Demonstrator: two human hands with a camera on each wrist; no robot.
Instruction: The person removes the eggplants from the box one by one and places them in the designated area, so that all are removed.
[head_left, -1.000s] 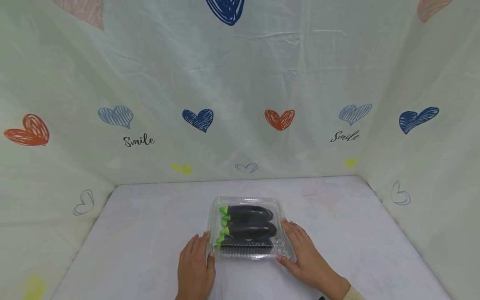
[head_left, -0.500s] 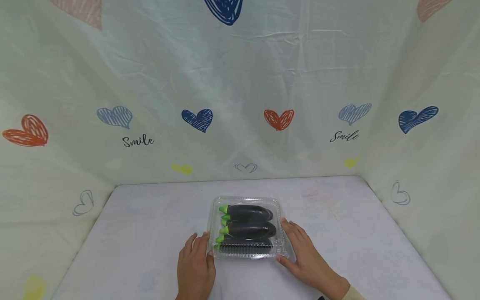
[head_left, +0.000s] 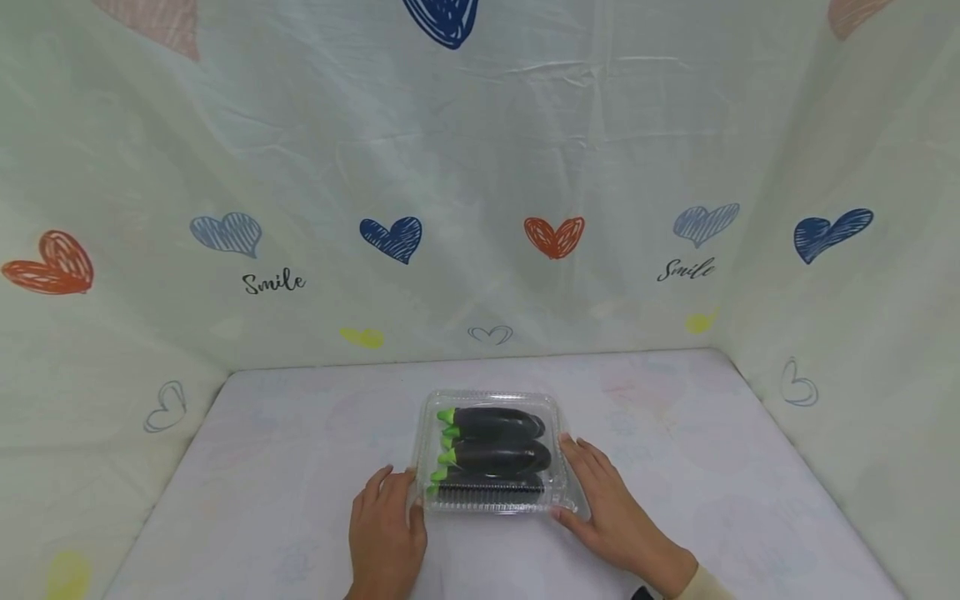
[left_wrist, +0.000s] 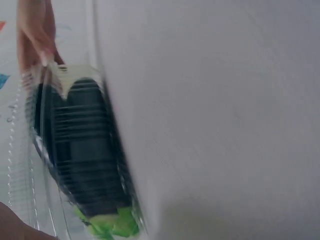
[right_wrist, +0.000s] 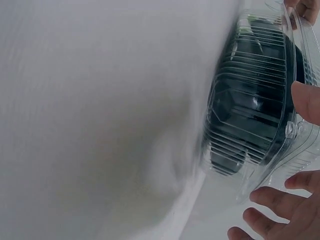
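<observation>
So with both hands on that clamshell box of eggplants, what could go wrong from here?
The clear clamshell box is thin and ribbed; squeezing between the left hand and right hand may buckle it. The eggplants lie stacked, so tilting could shift them. The lid might pop open.

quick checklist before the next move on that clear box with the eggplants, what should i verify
1. Left hand on the box: ok, thumb touches the near left corner, fingers lie flat on the table.
2. Right hand on the box: ok, fingers lie along the right edge, thumb at the near right corner.
3. Lid of the box down: ok, it lies over the tray; whether it is snapped fast, cannot tell.
4. Eggplants inside: ok, three lie side by side, green caps to the left.
5. Box flat on the table: ok in the head view.
6. Grip firm enough to lift: cannot tell, both hands only touch the edges.
</observation>
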